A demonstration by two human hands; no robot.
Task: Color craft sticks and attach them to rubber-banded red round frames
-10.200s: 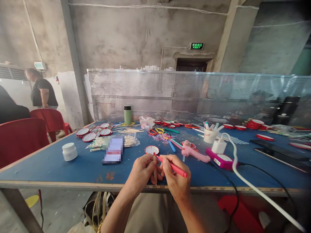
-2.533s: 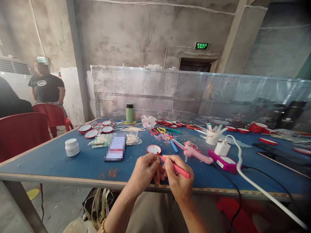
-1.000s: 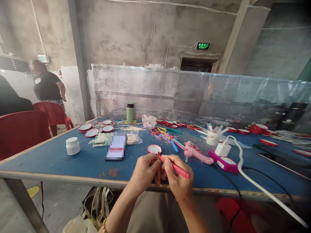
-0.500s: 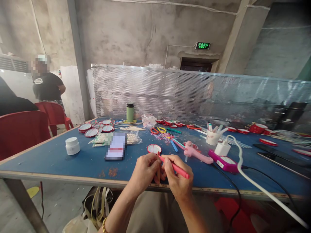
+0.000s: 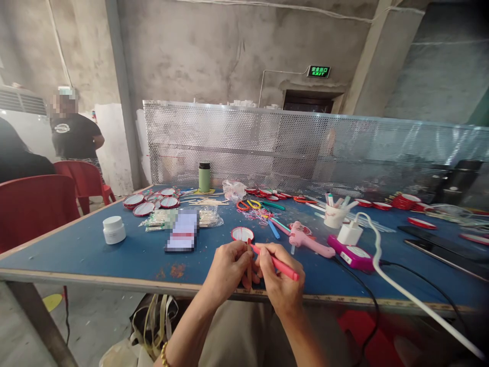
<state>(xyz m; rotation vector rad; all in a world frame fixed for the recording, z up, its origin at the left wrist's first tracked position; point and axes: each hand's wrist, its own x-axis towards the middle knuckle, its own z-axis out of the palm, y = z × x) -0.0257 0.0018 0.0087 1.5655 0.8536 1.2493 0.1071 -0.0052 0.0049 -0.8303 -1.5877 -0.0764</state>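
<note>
My left hand [image 5: 227,270] is closed around a thin wooden stick [image 5: 249,272], held upright over the near edge of the blue table [image 5: 95,255]. My right hand [image 5: 280,285] grips a red marker pen [image 5: 275,263], whose tip touches the top of the stick. Both hands are close together, just in front of a round red-rimmed disc [image 5: 242,234] lying flat on the table.
A pink glue gun [image 5: 307,240], a magenta power strip with a white plug [image 5: 351,250] and cable, a cup of pens [image 5: 334,215], a white jar [image 5: 113,230], a green flask [image 5: 204,177], more red discs [image 5: 147,204] and packets of sticks [image 5: 208,218] lie around. Red chairs [image 5: 34,209] and a standing person [image 5: 74,135] are at left.
My hands stay in place with stick and marker, shifting only slightly. The person at the left has turned and shifted a little.
</note>
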